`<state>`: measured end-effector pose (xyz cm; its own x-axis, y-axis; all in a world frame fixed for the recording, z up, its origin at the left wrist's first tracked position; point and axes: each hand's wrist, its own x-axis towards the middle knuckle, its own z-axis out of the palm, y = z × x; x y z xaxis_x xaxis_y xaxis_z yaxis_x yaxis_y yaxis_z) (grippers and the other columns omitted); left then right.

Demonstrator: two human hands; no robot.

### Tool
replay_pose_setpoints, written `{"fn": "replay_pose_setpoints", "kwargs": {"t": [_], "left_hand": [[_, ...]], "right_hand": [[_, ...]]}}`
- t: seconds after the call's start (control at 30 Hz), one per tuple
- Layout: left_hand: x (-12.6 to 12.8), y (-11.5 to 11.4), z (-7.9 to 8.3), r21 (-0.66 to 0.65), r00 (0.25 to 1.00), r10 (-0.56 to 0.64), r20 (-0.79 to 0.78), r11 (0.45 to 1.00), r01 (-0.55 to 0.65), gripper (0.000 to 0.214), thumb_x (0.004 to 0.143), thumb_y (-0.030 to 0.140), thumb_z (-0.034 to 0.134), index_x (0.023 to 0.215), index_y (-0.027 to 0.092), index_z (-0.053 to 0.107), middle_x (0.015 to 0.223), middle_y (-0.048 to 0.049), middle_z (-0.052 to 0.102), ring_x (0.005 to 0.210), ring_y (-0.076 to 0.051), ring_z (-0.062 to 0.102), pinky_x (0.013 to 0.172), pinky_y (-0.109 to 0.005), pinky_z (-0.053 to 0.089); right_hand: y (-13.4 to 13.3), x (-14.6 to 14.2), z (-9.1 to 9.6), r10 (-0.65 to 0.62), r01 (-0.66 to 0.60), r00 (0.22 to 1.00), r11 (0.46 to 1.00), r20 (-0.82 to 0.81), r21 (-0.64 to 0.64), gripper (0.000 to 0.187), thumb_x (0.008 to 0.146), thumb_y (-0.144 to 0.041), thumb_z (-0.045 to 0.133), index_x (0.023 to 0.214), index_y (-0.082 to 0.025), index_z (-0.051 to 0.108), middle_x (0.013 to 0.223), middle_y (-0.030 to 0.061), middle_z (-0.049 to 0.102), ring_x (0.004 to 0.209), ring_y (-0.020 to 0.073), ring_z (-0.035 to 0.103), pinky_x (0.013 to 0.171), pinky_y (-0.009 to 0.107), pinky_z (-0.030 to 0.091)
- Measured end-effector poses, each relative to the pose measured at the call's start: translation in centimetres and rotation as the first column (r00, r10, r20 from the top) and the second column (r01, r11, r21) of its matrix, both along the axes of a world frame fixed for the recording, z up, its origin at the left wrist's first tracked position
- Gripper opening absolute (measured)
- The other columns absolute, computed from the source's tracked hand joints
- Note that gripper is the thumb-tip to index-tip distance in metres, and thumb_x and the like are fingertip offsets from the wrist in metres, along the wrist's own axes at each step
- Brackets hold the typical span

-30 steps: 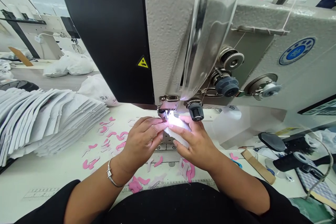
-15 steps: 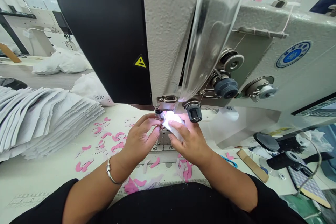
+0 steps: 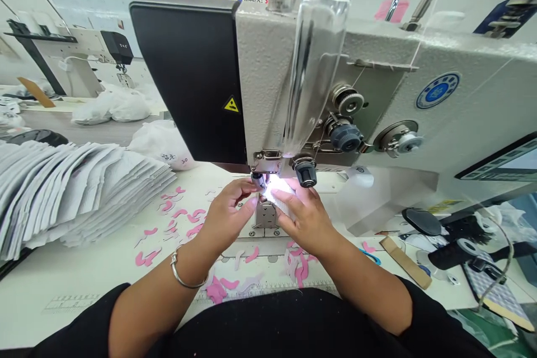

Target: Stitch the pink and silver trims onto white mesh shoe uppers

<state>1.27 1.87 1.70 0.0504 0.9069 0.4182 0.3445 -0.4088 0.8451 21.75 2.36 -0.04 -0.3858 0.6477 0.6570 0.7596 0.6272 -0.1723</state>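
Both my hands work under the needle of a grey sewing machine (image 3: 268, 84). My left hand (image 3: 229, 215) pinches the left edge of a small white fabric piece (image 3: 280, 201) lit by the machine lamp. My right hand (image 3: 304, 218) presses its fingers on the same piece from the right. The presser foot (image 3: 260, 180) sits just above my fingertips. A silver bracelet (image 3: 182, 274) circles my left wrist. Most of the fabric piece is hidden under my fingers.
A thick stack of white cut pieces (image 3: 71, 190) lies at the left. Pink scraps (image 3: 176, 218) are scattered on the white table (image 3: 84, 268). White bags (image 3: 159, 142) sit behind. Black tools and a checked pad (image 3: 495, 285) lie at the right.
My head has pulled back a little, showing more of the machine top and a wall poster. Both hands stay at the needle with the piece shifted slightly.
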Motion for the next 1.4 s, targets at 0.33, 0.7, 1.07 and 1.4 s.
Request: {"fn": "replay_pose_setpoints", "kwargs": {"t": [0.33,0.7,1.07,1.4], "left_hand": [[1.7,2.2,1.8,-0.301,0.767,0.103,0.634,0.946,0.122,0.028,0.065,0.015,0.078,0.069,0.019,0.051,0.069,0.0064,0.056,0.066,-0.009,0.056,0.072,-0.025,0.047],[-1.5,-3.1,0.0,-0.446,0.784,-0.07,0.617,0.79,0.421,0.034,0.074,0.017,0.07,0.108,0.022,0.066,0.098,-0.0018,0.065,0.086,-0.015,0.058,0.074,-0.024,0.046],[-2.9,1.3,1.9,-0.423,0.615,0.12,0.779,0.825,0.374,0.047,0.083,0.058,0.063,0.098,0.013,0.066,0.087,-0.0103,0.066,0.078,-0.018,0.064,0.071,-0.03,0.057],[-0.6,5.1,3.6,-0.432,0.747,-0.009,0.664,0.812,0.393,0.016,0.064,0.013,0.08,0.073,0.016,0.066,0.065,-0.0016,0.064,0.059,-0.012,0.058,0.056,-0.024,0.049]], "right_hand": [[0.3,0.7,1.0,0.025,-0.022,0.998,0.998,0.053,-0.052,0.053,0.08,-0.01,0.057,0.128,-0.03,0.062,0.137,0.0087,0.054,0.128,0.0295,0.048,0.102,0.049,0.047],[-0.1,1.3,0.6,0.084,-0.088,0.995,0.994,0.055,0.067,0.045,0.088,-0.011,0.049,0.13,-0.023,0.06,0.139,0.0088,0.057,0.127,0.0262,0.052,0.105,0.045,0.044],[-2.1,2.2,0.9,0.253,-0.283,0.949,0.947,0.188,0.153,0.045,0.084,-0.001,0.048,0.121,-0.023,0.063,0.136,0.0066,0.062,0.13,0.0223,0.053,0.108,0.044,0.036],[-2.2,3.2,1.2,0.279,-0.288,0.952,0.956,0.127,0.052,0.041,0.089,-0.012,0.053,0.127,-0.026,0.061,0.14,0.0075,0.057,0.134,0.025,0.048,0.11,0.049,0.037]]}}
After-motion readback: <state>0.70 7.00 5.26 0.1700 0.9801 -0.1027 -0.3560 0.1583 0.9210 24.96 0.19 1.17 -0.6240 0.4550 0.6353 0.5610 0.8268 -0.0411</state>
